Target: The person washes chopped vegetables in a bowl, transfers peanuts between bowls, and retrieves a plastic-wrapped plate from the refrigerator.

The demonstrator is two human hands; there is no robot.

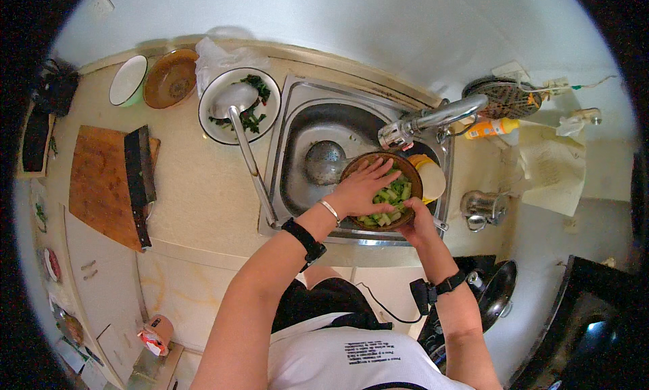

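Over the right part of the sink basin is a brown bowl [417,179] of chopped green vegetable pieces [384,219]. My left hand [366,187] lies palm down across the bowl, its fingers spread over the pieces. My right hand [421,221] grips the bowl's near right rim, thumb on top. Just beyond the bowl is the chrome faucet [395,135]. A perforated ladle [326,162] rests in the steel sink [299,187]. Yellow and white round items [432,181] sit to the bowl's right, partly hidden.
Left of the sink, a white enamel bowl [205,124] holds leafy greens and a long-handled metal ladle [245,146]. Farther left, a cleaver [140,162] lies on a wooden cutting board [99,182]. Two bowls stand by the wall. A metal cup [484,207] and an orange bottle [489,129] are at right.
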